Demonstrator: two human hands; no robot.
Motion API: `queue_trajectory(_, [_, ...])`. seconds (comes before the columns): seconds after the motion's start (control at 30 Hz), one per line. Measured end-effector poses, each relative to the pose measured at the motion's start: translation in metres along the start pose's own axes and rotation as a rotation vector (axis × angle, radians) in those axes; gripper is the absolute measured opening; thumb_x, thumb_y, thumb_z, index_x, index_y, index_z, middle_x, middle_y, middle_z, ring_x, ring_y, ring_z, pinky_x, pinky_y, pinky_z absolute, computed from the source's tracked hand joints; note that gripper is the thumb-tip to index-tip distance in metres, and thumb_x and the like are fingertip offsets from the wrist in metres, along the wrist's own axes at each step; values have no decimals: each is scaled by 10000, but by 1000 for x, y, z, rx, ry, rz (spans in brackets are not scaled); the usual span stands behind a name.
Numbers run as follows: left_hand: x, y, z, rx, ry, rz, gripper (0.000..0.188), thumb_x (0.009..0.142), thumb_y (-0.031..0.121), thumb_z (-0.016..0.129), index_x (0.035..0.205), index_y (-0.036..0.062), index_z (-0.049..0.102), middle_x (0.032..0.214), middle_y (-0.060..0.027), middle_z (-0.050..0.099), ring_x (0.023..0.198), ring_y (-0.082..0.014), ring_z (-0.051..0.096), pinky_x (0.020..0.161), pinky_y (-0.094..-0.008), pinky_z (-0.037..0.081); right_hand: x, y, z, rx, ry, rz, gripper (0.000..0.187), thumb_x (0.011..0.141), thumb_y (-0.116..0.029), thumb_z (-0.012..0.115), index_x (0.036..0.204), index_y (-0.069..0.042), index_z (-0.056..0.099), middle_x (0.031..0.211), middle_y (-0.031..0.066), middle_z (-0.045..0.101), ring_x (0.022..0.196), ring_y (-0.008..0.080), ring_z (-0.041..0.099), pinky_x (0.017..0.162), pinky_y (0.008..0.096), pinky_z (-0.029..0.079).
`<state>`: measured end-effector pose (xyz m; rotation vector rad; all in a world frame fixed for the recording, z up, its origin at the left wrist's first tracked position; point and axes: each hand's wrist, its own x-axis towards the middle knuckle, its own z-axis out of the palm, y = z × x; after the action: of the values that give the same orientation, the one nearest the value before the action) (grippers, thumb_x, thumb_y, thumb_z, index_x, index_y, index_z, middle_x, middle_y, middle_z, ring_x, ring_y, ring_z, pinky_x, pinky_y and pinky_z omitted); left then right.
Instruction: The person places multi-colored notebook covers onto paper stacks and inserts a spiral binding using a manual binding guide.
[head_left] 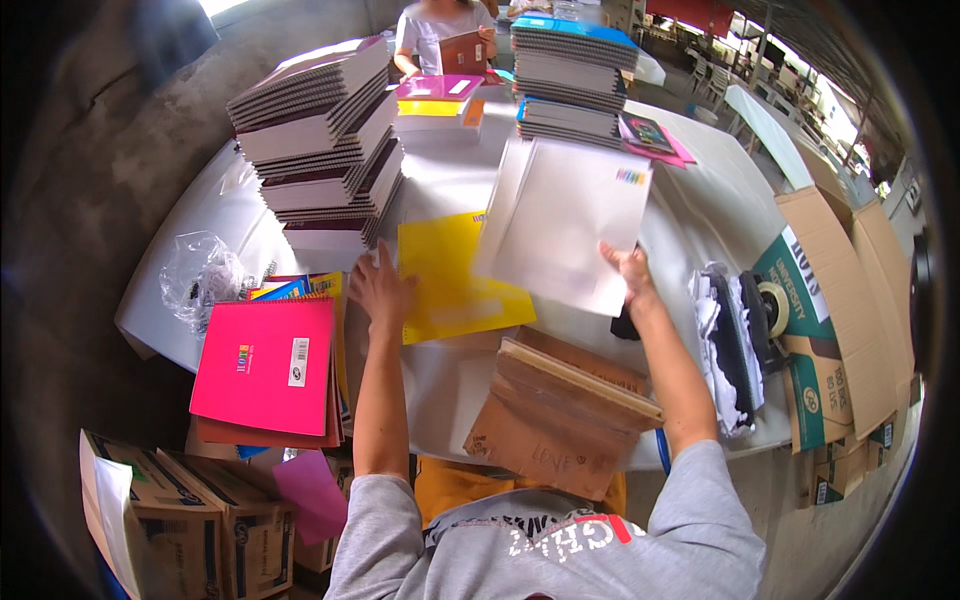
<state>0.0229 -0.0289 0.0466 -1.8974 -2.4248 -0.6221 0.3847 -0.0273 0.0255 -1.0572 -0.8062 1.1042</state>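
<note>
My right hand (630, 272) pinches the lower right edge of a white notebook cover (590, 215), which seems to have another white sheet behind its left side. It is tilted over the table and overlaps a yellow cover (455, 285) lying in front of me. My left hand (383, 290) is at the yellow cover's left edge, slightly blurred, with fingers spread and nothing visible in them. Left of that hand lies a pile of notebooks topped by a pink spiral notebook (265, 365). A worn brown cardboard piece (560, 420) sits at the table's near edge.
Tall stacks of spiral notebooks stand at far left (315, 150) and far right (570, 75). A tape dispenser (770, 310) is at right beside an open carton (840, 300). A clear plastic bag (205, 275) lies left. Across the table, a person (445, 35) holds a brown notebook.
</note>
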Motion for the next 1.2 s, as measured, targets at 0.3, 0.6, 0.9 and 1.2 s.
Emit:
queue_trajectory(0.3, [-124, 108, -107, -1948, -379, 340, 875, 736, 160, 762, 1384, -3, 197, 1288, -159, 428, 1184, -227, 428, 976, -344, 362, -160, -158, 90, 254, 161, -454, 371, 772, -36, 676, 1111, -24, 527, 970, 70, 608, 904, 180, 579, 826, 311, 468])
queue_trajectory(0.6, [-149, 35, -120, -1847, -141, 367, 251, 750, 21, 725, 972, 6, 609, 883, -41, 641, 782, -130, 595, 740, -259, 466, -287, -117, -8, 117, -20, -643, 669, 737, 31, 689, 1320, -107, 393, 1132, 141, 589, 1005, 214, 599, 851, 368, 510])
queue_trajectory(0.9, [-172, -10, -31, -1670, -497, 435, 348, 694, -38, 741, 1015, -24, 605, 947, -71, 652, 855, -134, 600, 774, -286, 486, -340, 5, 3, -605, 233, -505, 411, 930, -196, 527, 1224, 69, 416, 1130, 158, 504, 1087, 231, 473, 965, 336, 337])
queue_trajectory(1.2, [-180, -45, 40, -1282, -394, 358, 423, 829, 204, 645, 1153, -24, 499, 1032, -131, 579, 956, -198, 539, 838, -314, 441, -347, 58, -61, -1281, -35, -648, 446, 929, -167, 489, 1321, -60, 305, 1048, 146, 566, 972, 175, 558, 768, 302, 484])
